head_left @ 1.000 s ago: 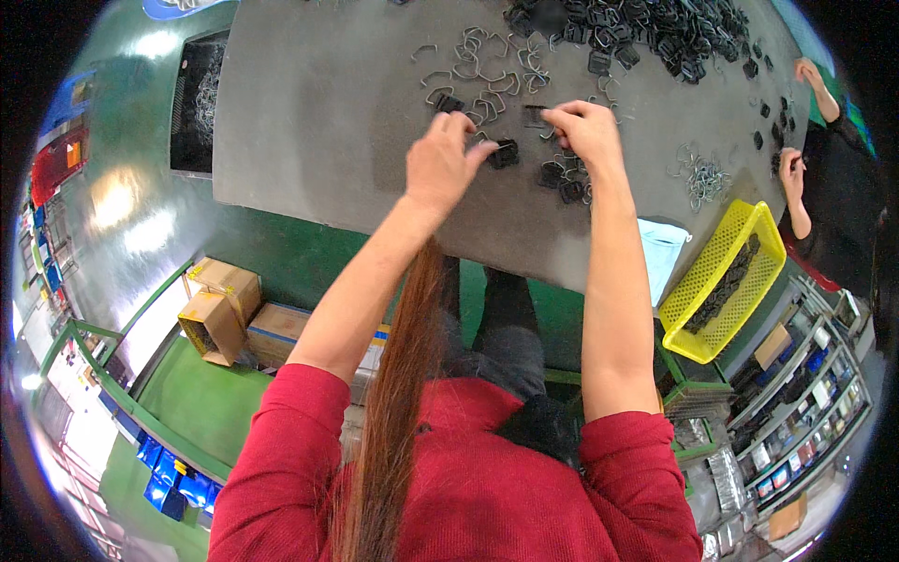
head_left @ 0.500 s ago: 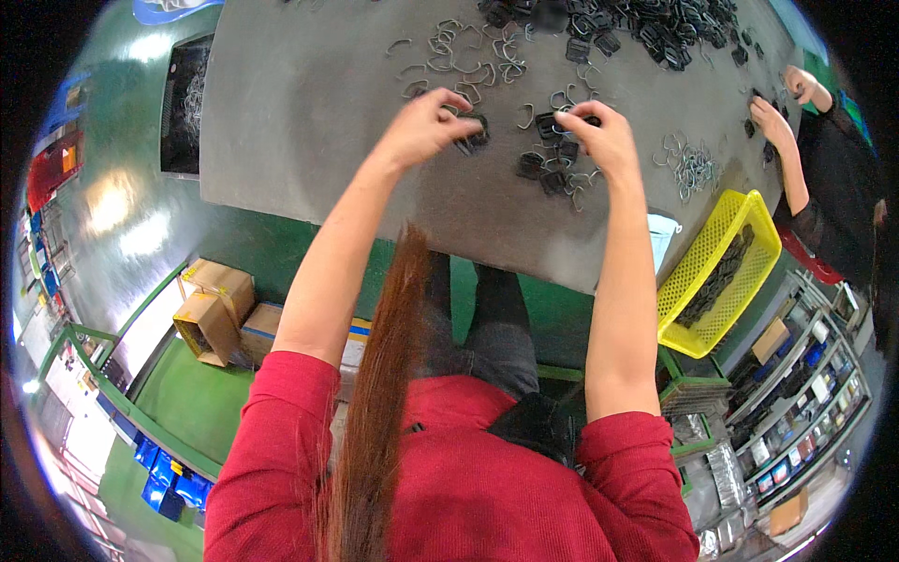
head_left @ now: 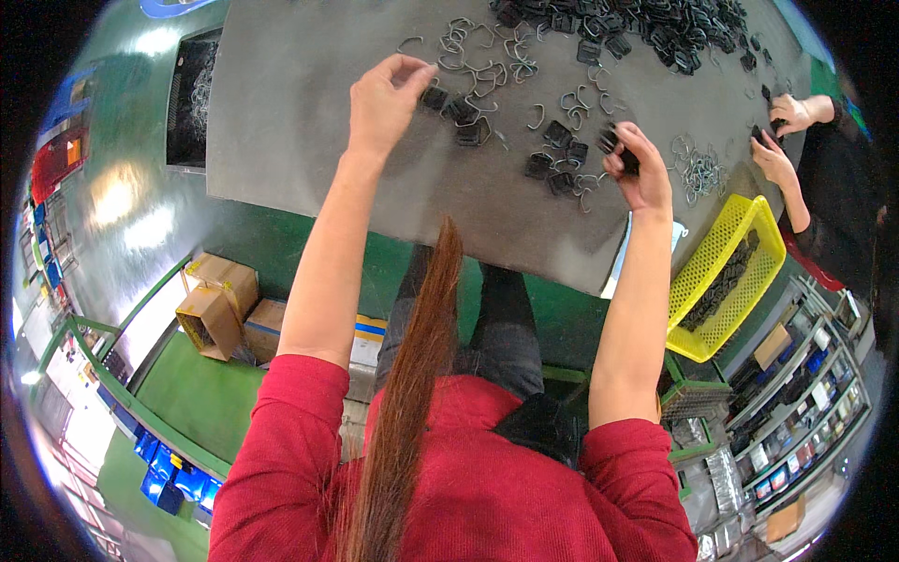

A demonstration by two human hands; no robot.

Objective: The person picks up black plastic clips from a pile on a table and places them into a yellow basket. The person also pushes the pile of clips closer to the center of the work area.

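Observation:
Over the grey table point(head_left: 309, 112), my left hand point(head_left: 382, 108) is closed in a pinch, thumb against fingertips. Whatever it may hold is too small to make out. Just right of its fingertips lie several black plastic buckles point(head_left: 459, 110) with bent wire hooks point(head_left: 482, 80) around and beyond them. Farther right, my right hand point(head_left: 642, 173) curls its fingers around black buckles point(head_left: 609, 140), partly hidden by the fingers. Left of that hand lies a small group of black buckles point(head_left: 539, 166) mixed with wire hooks point(head_left: 582, 192).
A large heap of black buckles point(head_left: 646, 33) lies at the far side. Right of my right hand are a pile of wire hooks point(head_left: 700, 173) and a yellow basket point(head_left: 691, 337) with dark pieces. Another person's hands point(head_left: 791, 114) work at the right edge. A black crate point(head_left: 175, 112) stands left.
My left hand has moved left and away from me, off the black buckles it was over. My right hand has moved right, away from the small group, with black buckles in it.

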